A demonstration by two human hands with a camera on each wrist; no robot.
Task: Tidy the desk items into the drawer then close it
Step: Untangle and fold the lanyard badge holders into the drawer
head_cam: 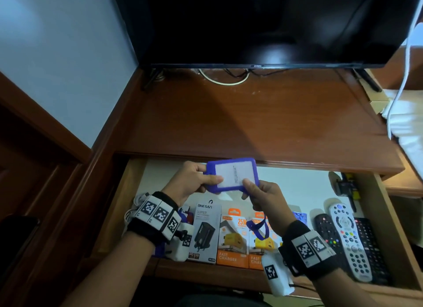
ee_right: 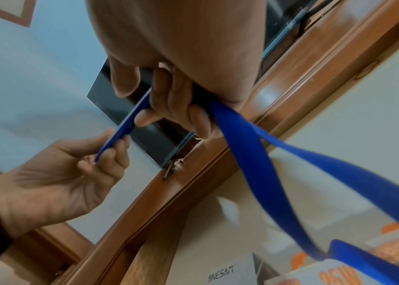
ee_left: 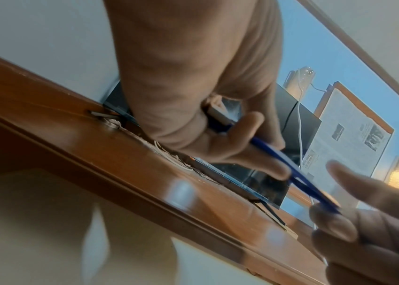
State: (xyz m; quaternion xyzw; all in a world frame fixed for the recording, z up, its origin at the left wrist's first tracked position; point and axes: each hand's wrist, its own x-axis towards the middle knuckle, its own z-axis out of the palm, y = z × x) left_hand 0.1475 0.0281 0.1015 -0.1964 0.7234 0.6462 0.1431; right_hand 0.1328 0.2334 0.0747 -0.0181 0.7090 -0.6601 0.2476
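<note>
A blue-framed card holder [head_cam: 231,176] with a white insert hangs above the open drawer [head_cam: 393,226], held flat between both hands. My left hand [head_cam: 194,181] pinches its left edge, thumb on top. My right hand [head_cam: 258,193] pinches its near right corner. Its blue lanyard [head_cam: 258,227] dangles from under the right hand over the charger boxes. The left wrist view shows the holder edge-on [ee_left: 298,173] between the left thumb and fingers. In the right wrist view the lanyard [ee_right: 291,164] runs out of the curled right fingers, and the holder's edge [ee_right: 125,123] reaches the left hand.
In the drawer's front row lie a white-and-grey charger box [head_cam: 204,233], two orange charger boxes [head_cam: 233,238], several remotes [head_cam: 350,240] at the right, and white cables [head_cam: 135,206] at the left. A dark tool [head_cam: 346,187] sits back right. A television [head_cam: 263,25] stands on the wooden desk [head_cam: 240,119].
</note>
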